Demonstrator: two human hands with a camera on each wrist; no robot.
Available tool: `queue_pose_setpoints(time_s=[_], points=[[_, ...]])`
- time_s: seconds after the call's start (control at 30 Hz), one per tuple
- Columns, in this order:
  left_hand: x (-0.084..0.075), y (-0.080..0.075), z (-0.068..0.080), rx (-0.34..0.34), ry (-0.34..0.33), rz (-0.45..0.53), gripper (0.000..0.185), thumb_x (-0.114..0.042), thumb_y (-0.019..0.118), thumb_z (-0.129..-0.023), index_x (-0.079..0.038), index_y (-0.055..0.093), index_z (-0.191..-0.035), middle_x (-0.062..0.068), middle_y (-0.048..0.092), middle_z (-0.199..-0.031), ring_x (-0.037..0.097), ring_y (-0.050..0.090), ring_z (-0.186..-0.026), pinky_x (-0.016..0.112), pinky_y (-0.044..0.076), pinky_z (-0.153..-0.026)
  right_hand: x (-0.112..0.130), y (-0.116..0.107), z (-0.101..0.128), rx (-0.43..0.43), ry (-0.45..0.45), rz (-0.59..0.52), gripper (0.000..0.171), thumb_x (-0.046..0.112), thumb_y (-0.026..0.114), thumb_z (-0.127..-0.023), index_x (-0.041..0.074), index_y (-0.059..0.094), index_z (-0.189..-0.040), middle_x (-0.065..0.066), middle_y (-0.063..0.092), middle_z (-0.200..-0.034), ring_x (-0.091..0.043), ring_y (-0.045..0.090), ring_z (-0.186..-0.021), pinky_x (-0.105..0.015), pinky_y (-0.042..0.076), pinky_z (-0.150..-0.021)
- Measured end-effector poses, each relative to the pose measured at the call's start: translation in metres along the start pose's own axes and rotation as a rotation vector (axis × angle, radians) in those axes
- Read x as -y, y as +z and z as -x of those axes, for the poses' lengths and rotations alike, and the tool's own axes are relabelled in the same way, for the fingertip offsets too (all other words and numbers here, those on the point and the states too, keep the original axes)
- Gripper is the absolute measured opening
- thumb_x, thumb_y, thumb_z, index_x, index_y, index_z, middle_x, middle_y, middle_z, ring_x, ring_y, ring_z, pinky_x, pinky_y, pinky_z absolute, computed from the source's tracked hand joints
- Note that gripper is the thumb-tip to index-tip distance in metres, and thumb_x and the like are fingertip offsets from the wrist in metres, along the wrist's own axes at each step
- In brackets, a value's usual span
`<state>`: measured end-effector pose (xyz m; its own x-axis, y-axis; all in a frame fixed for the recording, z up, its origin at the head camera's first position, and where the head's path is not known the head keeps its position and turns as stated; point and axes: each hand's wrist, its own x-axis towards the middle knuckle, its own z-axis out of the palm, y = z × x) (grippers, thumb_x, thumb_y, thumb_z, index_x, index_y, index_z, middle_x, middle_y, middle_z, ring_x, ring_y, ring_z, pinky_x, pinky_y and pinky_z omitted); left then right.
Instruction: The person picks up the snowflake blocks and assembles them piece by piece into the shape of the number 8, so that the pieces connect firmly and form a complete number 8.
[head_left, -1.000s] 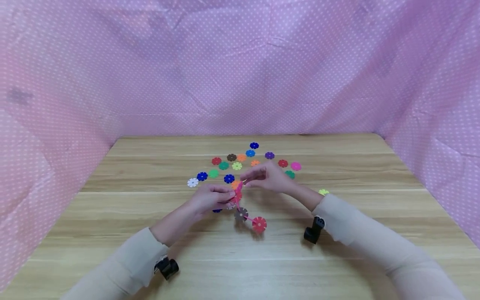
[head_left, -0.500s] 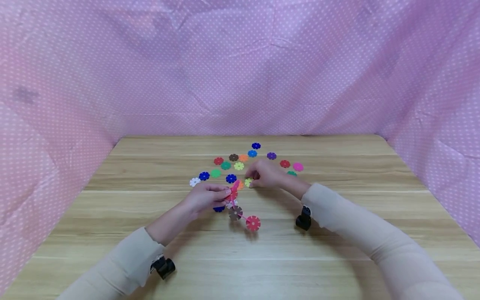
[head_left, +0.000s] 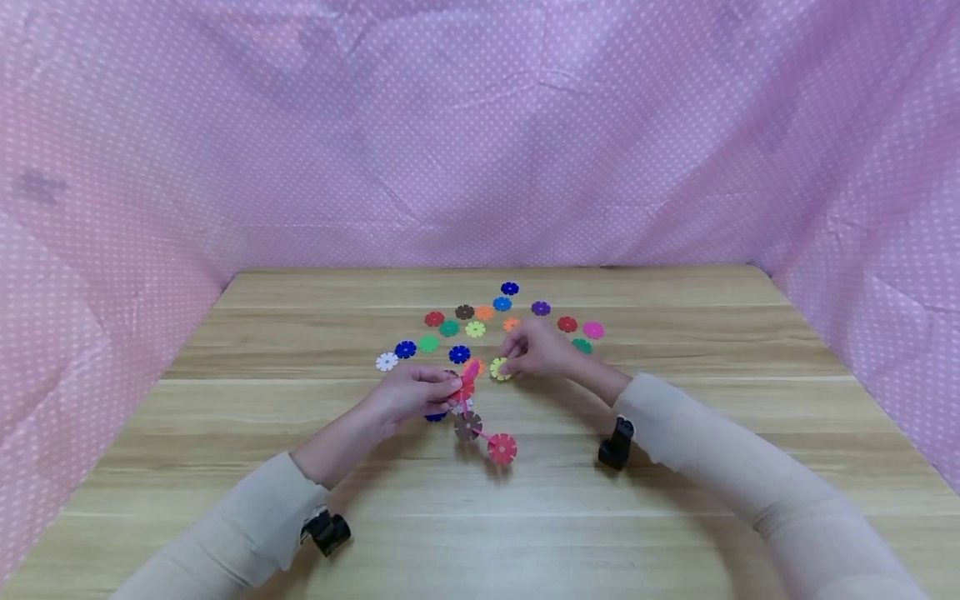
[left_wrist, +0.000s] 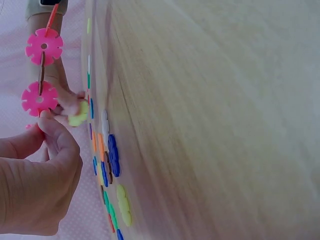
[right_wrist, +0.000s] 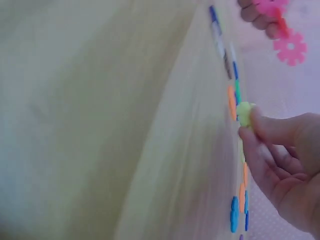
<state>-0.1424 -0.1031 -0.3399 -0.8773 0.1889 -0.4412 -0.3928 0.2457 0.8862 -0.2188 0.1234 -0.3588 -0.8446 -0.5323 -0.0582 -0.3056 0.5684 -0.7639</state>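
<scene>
Left hand (head_left: 416, 392) gripping linked disc chain (head_left: 472, 412), right hand (head_left: 536, 350) pinching yellow disc (head_left: 499, 368) just beside it, above tabletop (head_left: 675, 500).

The left hand (head_left: 416, 393) covers the upper end of the joined chain of discs (head_left: 480, 421), so how its pieces meet inside the grip cannot be told. The right hand's (head_left: 536, 350) fingertips hide part of the yellow disc (head_left: 499, 368). Both wrist views blur the loose discs (left_wrist: 107, 160) beyond the hands into edge-on streaks.
</scene>
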Motion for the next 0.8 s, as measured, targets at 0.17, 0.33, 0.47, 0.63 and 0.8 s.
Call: queue_pose_setpoints(time_s=[0.17,0.33,0.47,0.63,0.8], points=[[0.001,0.0,0.0,0.005,-0.003,-0.008,0.026,-0.012,0.062,-0.093,0.004,0.067,-0.114,-0.001,0.068,-0.085,0.005,0.062,-0.072,0.018,0.057,-0.072,0.003,-0.001,0.01,-0.023,0.041,-0.273,0.016,-0.002,0.076,-0.077,-0.006,0.07,-0.091,-0.017,0.073,-0.081,-0.018,0.07,-0.062,-0.038,0.061,-0.064],[0.0,0.001,0.0,-0.004,-0.016,-0.003,0.027,-0.012,0.063,-0.093,0.004,0.066,-0.114,0.0,0.069,-0.083,0.005,0.063,-0.071,0.018,0.057,-0.071,0.009,-0.005,0.017,-0.042,0.123,-0.406,0.019,-0.002,0.074,-0.078,-0.007,0.07,-0.095,-0.009,0.074,-0.075,-0.016,0.07,-0.061,-0.041,0.061,-0.068],[0.0,0.002,0.001,-0.006,-0.015,-0.012,0.026,-0.011,0.064,-0.092,0.004,0.067,-0.114,0.002,0.07,-0.085,0.006,0.064,-0.072,0.019,0.058,-0.072,0.015,-0.006,0.02,-0.044,0.184,-0.487,0.023,-0.002,0.074,-0.078,-0.009,0.068,-0.099,-0.006,0.075,-0.074,-0.017,0.07,-0.061,-0.041,0.061,-0.071],[0.0,0.003,0.002,-0.007,-0.01,-0.029,0.025,-0.011,0.065,-0.091,0.003,0.068,-0.112,0.002,0.07,-0.087,0.007,0.064,-0.072,0.021,0.058,-0.073,0.024,-0.005,0.024,-0.057,0.227,-0.55,0.029,-0.001,0.073,-0.08,-0.011,0.066,-0.105,-0.005,0.075,-0.077,-0.015,0.07,-0.06,-0.041,0.061,-0.073],[-0.001,0.007,0.0,-0.005,0.002,-0.067,0.024,-0.012,0.066,-0.091,0.002,0.069,-0.11,0.004,0.07,-0.089,0.007,0.063,-0.072,0.022,0.059,-0.073,0.028,-0.004,0.025,-0.054,0.226,-0.545,0.027,0.0,0.073,-0.08,-0.011,0.066,-0.104,-0.006,0.075,-0.077,-0.015,0.07,-0.061,-0.043,0.06,-0.076]])
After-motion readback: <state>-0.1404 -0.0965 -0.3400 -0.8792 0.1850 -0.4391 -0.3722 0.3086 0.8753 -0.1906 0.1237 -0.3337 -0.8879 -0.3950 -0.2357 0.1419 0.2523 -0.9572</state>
